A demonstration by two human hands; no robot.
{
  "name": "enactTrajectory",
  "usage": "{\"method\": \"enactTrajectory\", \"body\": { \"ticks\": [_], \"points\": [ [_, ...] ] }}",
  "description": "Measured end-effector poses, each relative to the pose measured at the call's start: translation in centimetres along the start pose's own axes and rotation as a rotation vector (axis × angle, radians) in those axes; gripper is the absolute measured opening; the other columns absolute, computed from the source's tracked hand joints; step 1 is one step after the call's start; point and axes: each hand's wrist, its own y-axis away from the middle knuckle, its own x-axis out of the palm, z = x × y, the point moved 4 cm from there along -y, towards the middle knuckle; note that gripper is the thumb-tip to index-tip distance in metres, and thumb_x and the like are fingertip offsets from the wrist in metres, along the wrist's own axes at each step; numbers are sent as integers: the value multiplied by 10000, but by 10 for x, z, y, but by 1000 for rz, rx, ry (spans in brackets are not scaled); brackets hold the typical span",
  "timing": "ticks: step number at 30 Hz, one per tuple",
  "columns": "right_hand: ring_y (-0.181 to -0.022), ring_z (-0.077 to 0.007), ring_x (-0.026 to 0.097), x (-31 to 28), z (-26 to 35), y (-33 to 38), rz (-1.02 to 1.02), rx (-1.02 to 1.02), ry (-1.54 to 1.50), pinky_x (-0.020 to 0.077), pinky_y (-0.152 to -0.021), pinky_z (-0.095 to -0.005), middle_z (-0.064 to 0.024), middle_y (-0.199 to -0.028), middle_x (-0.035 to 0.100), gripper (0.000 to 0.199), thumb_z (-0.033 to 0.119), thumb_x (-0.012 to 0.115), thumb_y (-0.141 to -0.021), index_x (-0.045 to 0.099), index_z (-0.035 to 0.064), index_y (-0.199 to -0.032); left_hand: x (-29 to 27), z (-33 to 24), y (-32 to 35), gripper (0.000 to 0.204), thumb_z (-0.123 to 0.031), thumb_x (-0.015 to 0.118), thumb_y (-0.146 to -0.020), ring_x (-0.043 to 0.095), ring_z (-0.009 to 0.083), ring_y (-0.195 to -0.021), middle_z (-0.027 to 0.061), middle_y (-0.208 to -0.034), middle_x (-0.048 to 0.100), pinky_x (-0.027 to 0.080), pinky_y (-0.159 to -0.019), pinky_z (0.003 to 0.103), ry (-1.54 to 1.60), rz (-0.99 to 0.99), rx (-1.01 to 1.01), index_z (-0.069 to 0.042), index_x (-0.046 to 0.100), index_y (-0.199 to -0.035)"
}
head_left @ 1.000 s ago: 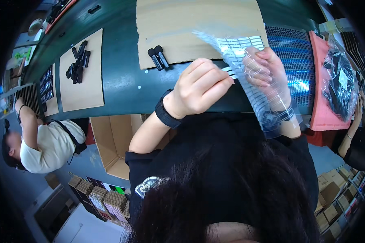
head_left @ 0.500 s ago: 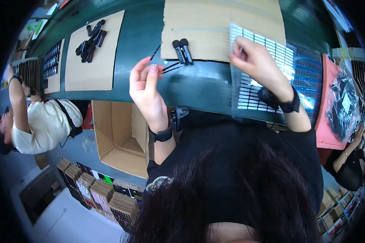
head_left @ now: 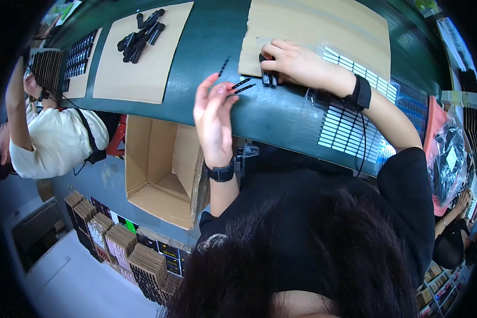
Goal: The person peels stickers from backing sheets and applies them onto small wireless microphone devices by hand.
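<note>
My left hand (head_left: pixel 213 119) is raised over the table's near edge, its fingers pinching several thin black strips (head_left: pixel 243 85) that fan out past the fingertips. My right hand (head_left: pixel 297 63) reaches across from the right. Its fingers curl over a pair of small black microphones (head_left: pixel 269 79) with round dark tops, at the near left corner of a large cardboard sheet (head_left: pixel 323 26); the fingers partly hide them. Under my right forearm lies a clear sheet of white oblong stickers (head_left: pixel 339 130), overlapping the cardboard.
More black microphones (head_left: pixel 140 40) are heaped on another cardboard sheet (head_left: pixel 127 82) to the left. An open carton (head_left: pixel 159 180) stands below the green table (head_left: pixel 201 47). A co-worker in a white shirt (head_left: pixel 63 143) is at far left. A pink tray (head_left: pixel 437 153) with a bagged black item sits right.
My right hand has moved left from the sticker sheet onto the two microphones. The left hand still pinches the strips. The whole view has shifted slightly.
</note>
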Motion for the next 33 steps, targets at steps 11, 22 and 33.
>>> {"method": "enactTrajectory", "body": {
  "ticks": [11,22,33],
  "points": [
    [-953,-251,472,-5,-16,8,-10,-49,-59,412,-832,-326,-72,-979,484,216,85,610,-680,535,59,-881,9,45,-39,213,-145,492,-839,472,186,-937,66,-956,524,356,-877,446,490,78,-413,-74,483,-1039],
    [-864,-184,580,-73,-28,59,-568,530,-799,491,-734,-280,-90,-969,540,236,39,496,-842,502,33,-1078,37,31,-39,261,-123,496,-834,497,170,-893,64,-910,546,389,-845,354,353,113,-314,-49,460,-1081],
    [-834,-194,610,-105,10,109,-890,487,-849,498,-731,-231,-145,-958,568,304,8,537,-821,472,-53,-1112,136,-34,7,277,46,634,-711,524,80,-768,34,-809,570,400,-676,192,-240,407,-27,18,537,-970]
  ]
}}
